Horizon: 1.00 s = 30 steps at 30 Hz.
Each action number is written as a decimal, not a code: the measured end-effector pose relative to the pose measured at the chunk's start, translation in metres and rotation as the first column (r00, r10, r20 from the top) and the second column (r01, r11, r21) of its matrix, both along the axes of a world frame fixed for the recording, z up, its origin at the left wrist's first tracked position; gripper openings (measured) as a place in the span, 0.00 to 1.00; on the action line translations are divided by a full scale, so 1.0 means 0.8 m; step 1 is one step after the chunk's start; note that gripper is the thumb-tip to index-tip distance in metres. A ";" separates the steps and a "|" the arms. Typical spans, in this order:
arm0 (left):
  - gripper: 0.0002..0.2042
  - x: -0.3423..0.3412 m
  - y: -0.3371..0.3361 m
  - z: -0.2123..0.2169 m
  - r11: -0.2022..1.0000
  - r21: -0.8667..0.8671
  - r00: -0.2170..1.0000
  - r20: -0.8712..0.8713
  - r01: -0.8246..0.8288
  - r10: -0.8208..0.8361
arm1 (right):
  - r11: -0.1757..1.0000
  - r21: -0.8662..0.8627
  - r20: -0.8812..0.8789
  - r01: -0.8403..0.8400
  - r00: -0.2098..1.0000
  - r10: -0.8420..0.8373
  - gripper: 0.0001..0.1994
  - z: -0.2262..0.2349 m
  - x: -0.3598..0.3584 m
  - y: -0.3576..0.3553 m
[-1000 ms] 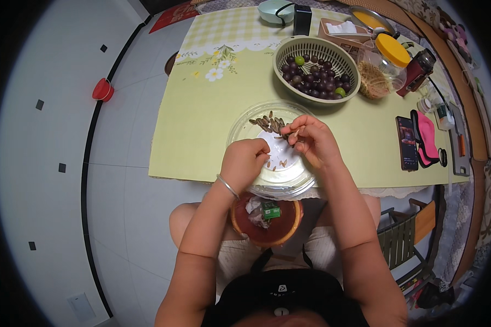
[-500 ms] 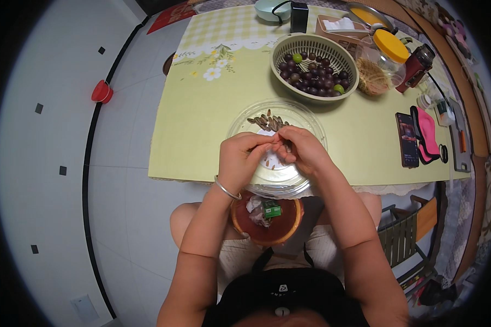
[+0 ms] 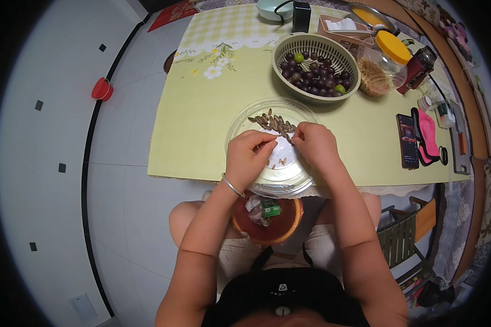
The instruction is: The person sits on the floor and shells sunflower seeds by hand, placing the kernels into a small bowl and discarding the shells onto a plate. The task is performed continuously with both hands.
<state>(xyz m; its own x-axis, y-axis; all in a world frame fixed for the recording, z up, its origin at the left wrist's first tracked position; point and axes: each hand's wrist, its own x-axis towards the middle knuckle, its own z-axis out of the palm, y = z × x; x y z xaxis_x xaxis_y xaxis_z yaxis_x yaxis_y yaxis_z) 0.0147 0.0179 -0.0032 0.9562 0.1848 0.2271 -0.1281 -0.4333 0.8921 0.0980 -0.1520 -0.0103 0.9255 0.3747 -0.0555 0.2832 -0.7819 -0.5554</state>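
Observation:
A round clear plastic tray (image 3: pixel 240 121) sits at the table's front edge. At its far side lies a pile of striped sunflower seeds (image 3: pixel 273 122); a few small pale brown pieces (image 3: pixel 282 162) lie nearer me. My left hand (image 3: pixel 249 157), wearing a silver bangle (image 3: pixel 233 186), is over the tray's left part, thumb and fingers pinched together; what is between them is hidden. My right hand (image 3: pixel 317 144) reaches in over the right side, its fingertips closed on a sunflower seed at the edge of the pile.
Behind the tray stands a colander (image 3: pixel 352 68) of dark grapes. Right of it are a yellow-lidded jar (image 3: pixel 393 48) and a dark red flask (image 3: pixel 418 68). A phone (image 3: pixel 407 140) and a pink-and-black item (image 3: pixel 427 136) lie at the right. Below the table edge is a reddish bin (image 3: pixel 267 234).
My hands, together over the tray before, have moved apart. The right one has shifted right to the pile's edge. More seeds and small pieces now show between them.

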 end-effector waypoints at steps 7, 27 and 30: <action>0.07 0.002 0.002 -0.015 0.994 0.104 1.000 -0.009 0.017 -0.016 | 0.970 0.241 -0.085 0.041 0.996 -0.021 0.05 0.002 0.000 0.003; 0.11 0.007 -0.005 -0.027 0.865 0.502 0.991 0.113 0.008 -0.075 | 0.994 0.045 0.081 -0.099 0.992 0.096 0.06 -0.021 -0.013 0.024; 0.11 0.006 -0.005 -0.026 0.852 0.524 0.991 0.109 0.011 -0.080 | 0.993 0.013 0.073 -0.114 0.991 0.113 0.06 -0.016 -0.015 0.027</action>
<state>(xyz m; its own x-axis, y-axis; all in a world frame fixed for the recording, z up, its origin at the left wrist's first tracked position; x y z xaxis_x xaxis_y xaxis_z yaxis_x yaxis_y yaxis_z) 0.0198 0.0136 -0.0238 0.9188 -0.0364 0.3930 -0.2519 -0.8206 0.5129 0.0864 -0.1305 -0.0231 0.8783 0.4778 0.0171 0.4094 -0.7331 -0.5430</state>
